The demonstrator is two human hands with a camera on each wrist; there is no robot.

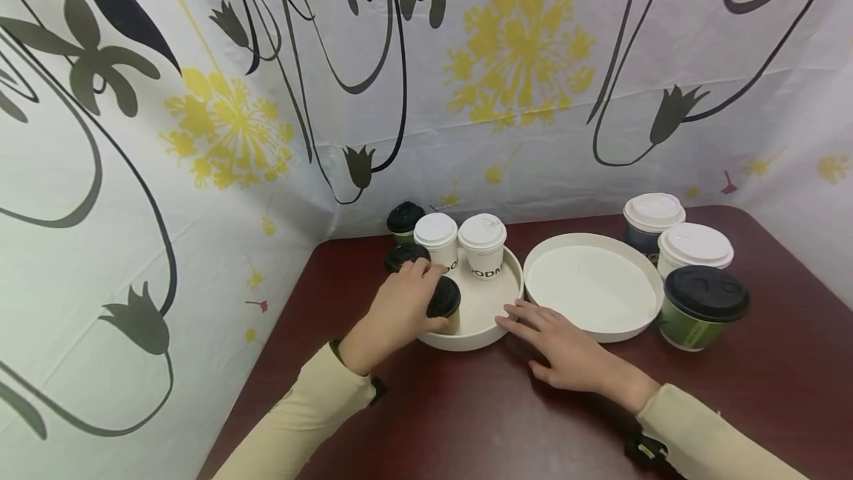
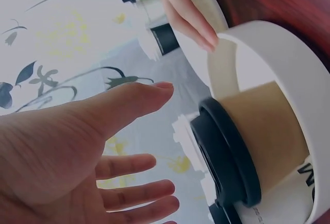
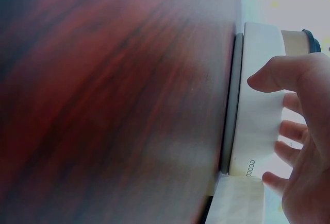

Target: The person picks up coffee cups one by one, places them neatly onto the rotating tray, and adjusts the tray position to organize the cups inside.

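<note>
A round white tray [image 1: 466, 341] holds a brown paper cup [image 2: 265, 131] with a black lid [image 1: 444, 298] at its near left. My left hand [image 1: 400, 304] hovers over this cup's left side, thumb and fingers spread and apart from it in the left wrist view. Two white-lidded cups, one left [image 1: 436, 235] and one right [image 1: 483, 243], stand farther back in the tray. Beyond my left hand, another black lid [image 1: 404, 255] is partly hidden. My right hand [image 1: 573, 354] has extended fingertips right at the tray's right rim, with nothing held.
A second round white tray [image 1: 593, 287] lies beside the first, to the right. At its right side stand a green cup with a black lid [image 1: 703, 310] and two white-lidded cups [image 1: 693, 247]. Another black-lidded cup [image 1: 405, 219] stands at the back left, by the patterned curtain [image 1: 520, 161].
</note>
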